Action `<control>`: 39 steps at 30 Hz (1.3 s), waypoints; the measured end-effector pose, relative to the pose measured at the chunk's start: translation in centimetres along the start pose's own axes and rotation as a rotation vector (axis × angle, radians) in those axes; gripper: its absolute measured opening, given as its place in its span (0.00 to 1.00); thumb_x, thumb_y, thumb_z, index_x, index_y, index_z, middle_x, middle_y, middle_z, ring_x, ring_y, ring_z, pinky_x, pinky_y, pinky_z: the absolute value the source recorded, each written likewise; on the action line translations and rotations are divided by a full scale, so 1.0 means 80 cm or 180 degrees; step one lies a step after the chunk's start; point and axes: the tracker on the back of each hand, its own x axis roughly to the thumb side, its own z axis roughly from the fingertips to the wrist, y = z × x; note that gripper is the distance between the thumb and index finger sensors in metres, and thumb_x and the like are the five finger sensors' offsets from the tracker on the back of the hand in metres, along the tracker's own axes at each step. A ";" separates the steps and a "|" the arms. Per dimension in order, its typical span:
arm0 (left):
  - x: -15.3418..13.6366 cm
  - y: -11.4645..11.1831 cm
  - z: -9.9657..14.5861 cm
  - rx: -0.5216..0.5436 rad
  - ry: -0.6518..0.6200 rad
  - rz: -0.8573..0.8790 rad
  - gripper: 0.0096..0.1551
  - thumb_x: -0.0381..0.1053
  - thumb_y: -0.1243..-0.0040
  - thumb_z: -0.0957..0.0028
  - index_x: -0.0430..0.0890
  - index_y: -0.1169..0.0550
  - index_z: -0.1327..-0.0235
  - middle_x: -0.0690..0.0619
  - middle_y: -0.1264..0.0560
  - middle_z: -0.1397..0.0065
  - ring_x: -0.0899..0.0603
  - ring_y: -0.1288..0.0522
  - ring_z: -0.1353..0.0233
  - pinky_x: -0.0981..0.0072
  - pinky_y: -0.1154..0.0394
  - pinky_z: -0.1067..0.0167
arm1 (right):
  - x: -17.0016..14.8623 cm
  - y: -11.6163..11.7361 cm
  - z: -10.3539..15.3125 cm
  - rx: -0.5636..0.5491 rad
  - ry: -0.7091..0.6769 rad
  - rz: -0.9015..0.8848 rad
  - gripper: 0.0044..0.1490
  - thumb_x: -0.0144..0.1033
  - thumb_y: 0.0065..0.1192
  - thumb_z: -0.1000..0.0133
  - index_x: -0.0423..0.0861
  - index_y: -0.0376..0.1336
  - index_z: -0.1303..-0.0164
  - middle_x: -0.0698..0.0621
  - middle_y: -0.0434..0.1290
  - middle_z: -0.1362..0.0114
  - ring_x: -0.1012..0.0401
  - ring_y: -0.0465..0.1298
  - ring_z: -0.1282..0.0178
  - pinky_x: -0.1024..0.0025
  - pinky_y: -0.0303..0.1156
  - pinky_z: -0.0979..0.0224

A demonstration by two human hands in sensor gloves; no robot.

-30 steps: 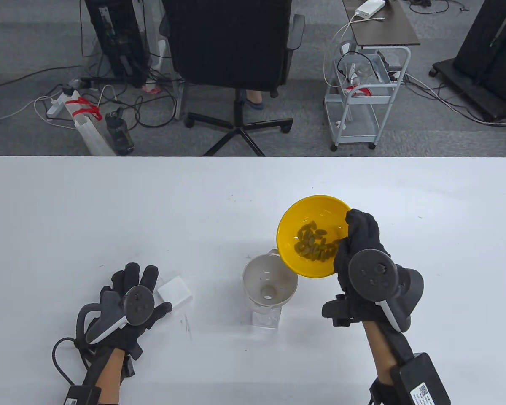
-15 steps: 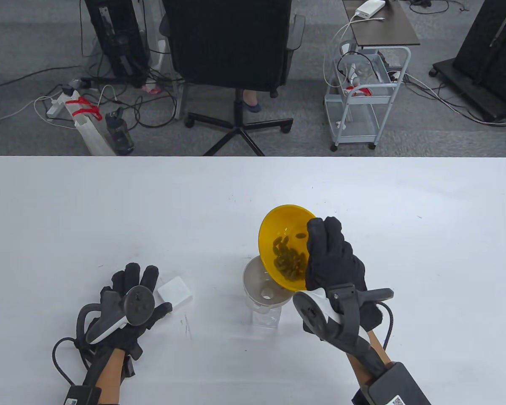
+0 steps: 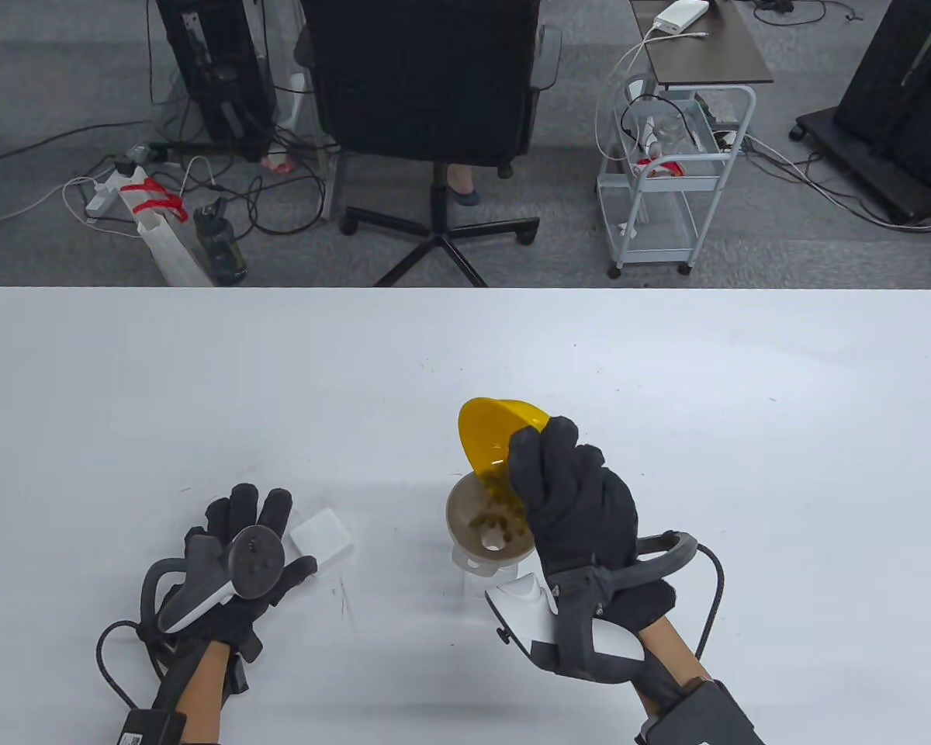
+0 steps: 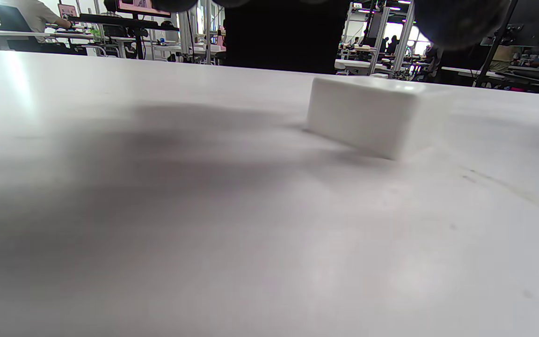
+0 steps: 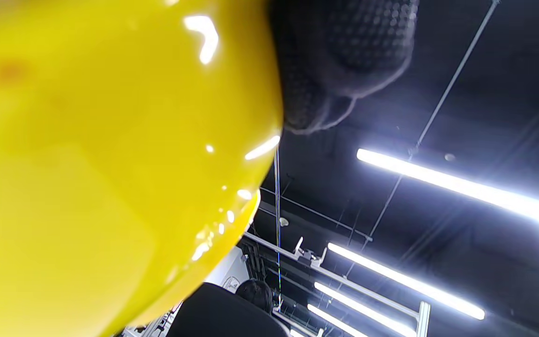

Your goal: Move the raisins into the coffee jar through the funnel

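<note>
Our right hand grips the yellow bowl by its rim, just right of the centre of the table view, with the bowl tipped steeply so its mouth faces down and to the left. In the right wrist view the bowl's glossy outer wall fills the left half of the frame, with gloved fingertips curled against it at the top. Our left hand lies flat on the table in the lower left, fingers spread and holding nothing; a small white block sits just beside its fingertips.

We judge the pour to be well under way. Raisins are sliding off the bowl's lower lip and have gathered in the white funnel, around its throat. The funnel stands in the coffee jar, which is clear and mostly hidden beneath it, so we cannot tell how many raisins have dropped through. What is left, as we read it, is emptying the bowl and getting the heaped raisins down the spout.

The funnel and jar sit directly below and left of our right hand, the bowl's lip just above the funnel, and well apart from our left hand.
</note>
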 end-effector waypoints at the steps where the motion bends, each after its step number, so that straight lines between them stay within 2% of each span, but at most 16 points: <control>1: 0.000 0.000 0.000 0.0000 0.0001 0.0001 0.53 0.74 0.53 0.38 0.54 0.57 0.09 0.36 0.57 0.05 0.23 0.53 0.12 0.25 0.50 0.25 | 0.002 -0.001 0.000 -0.0050 -0.0045 0.0063 0.33 0.29 0.67 0.35 0.48 0.52 0.24 0.37 0.63 0.28 0.53 0.79 0.49 0.74 0.80 0.47; 10: 0.000 0.000 0.000 -0.0002 0.0002 0.0001 0.54 0.74 0.53 0.38 0.53 0.57 0.09 0.36 0.57 0.05 0.23 0.53 0.12 0.25 0.50 0.25 | 0.009 -0.012 0.001 -0.0245 -0.0204 0.0287 0.33 0.29 0.67 0.34 0.49 0.51 0.24 0.38 0.63 0.28 0.54 0.78 0.48 0.75 0.79 0.46; 14: 0.000 0.000 0.000 -0.0002 0.0002 0.0001 0.53 0.74 0.53 0.38 0.53 0.57 0.09 0.36 0.57 0.05 0.23 0.53 0.12 0.25 0.50 0.25 | 0.004 -0.013 0.001 -0.0238 -0.0133 0.0231 0.32 0.29 0.67 0.34 0.49 0.51 0.24 0.38 0.63 0.28 0.54 0.78 0.48 0.75 0.79 0.46; 16: 0.000 0.000 0.000 -0.0002 0.0002 0.0001 0.53 0.74 0.53 0.38 0.53 0.57 0.09 0.36 0.57 0.05 0.23 0.53 0.12 0.25 0.50 0.25 | -0.005 -0.012 -0.001 -0.0169 0.0043 0.0050 0.32 0.30 0.67 0.34 0.49 0.52 0.24 0.38 0.64 0.28 0.54 0.78 0.48 0.75 0.79 0.47; 19: 0.000 0.000 0.000 -0.0002 0.0002 0.0001 0.53 0.74 0.53 0.38 0.53 0.57 0.09 0.36 0.57 0.05 0.23 0.53 0.12 0.25 0.50 0.25 | -0.033 -0.004 -0.004 0.0025 0.0551 -0.0483 0.33 0.30 0.67 0.34 0.48 0.52 0.24 0.38 0.64 0.28 0.54 0.79 0.49 0.75 0.79 0.47; 24: 0.000 -0.001 0.000 -0.0011 0.0004 -0.0001 0.53 0.74 0.53 0.38 0.53 0.57 0.09 0.36 0.57 0.05 0.23 0.53 0.12 0.25 0.50 0.25 | -0.090 0.027 0.003 0.0329 0.1404 -0.0863 0.33 0.29 0.66 0.34 0.46 0.51 0.23 0.35 0.63 0.28 0.54 0.78 0.49 0.75 0.79 0.47; 28: -0.001 -0.001 0.000 -0.0018 0.0015 -0.0007 0.53 0.74 0.53 0.38 0.53 0.57 0.09 0.36 0.57 0.05 0.23 0.53 0.12 0.24 0.50 0.25 | -0.144 0.066 0.034 0.0619 0.2269 -0.1165 0.33 0.29 0.65 0.34 0.46 0.51 0.23 0.35 0.62 0.28 0.54 0.78 0.49 0.76 0.79 0.47; 31: -0.001 -0.001 0.000 -0.0026 0.0025 -0.0011 0.53 0.74 0.53 0.38 0.53 0.57 0.09 0.36 0.57 0.05 0.23 0.53 0.12 0.25 0.50 0.25 | -0.179 0.102 0.074 0.0921 0.2819 -0.1058 0.33 0.30 0.65 0.33 0.46 0.50 0.23 0.35 0.62 0.27 0.54 0.78 0.48 0.76 0.79 0.46; 39: -0.002 -0.002 0.000 -0.0051 0.0052 -0.0015 0.53 0.74 0.53 0.38 0.53 0.57 0.09 0.36 0.57 0.05 0.23 0.53 0.12 0.25 0.50 0.25 | -0.211 0.176 0.189 0.1747 0.3808 -0.0908 0.33 0.30 0.64 0.33 0.46 0.50 0.23 0.35 0.62 0.27 0.53 0.78 0.48 0.75 0.79 0.45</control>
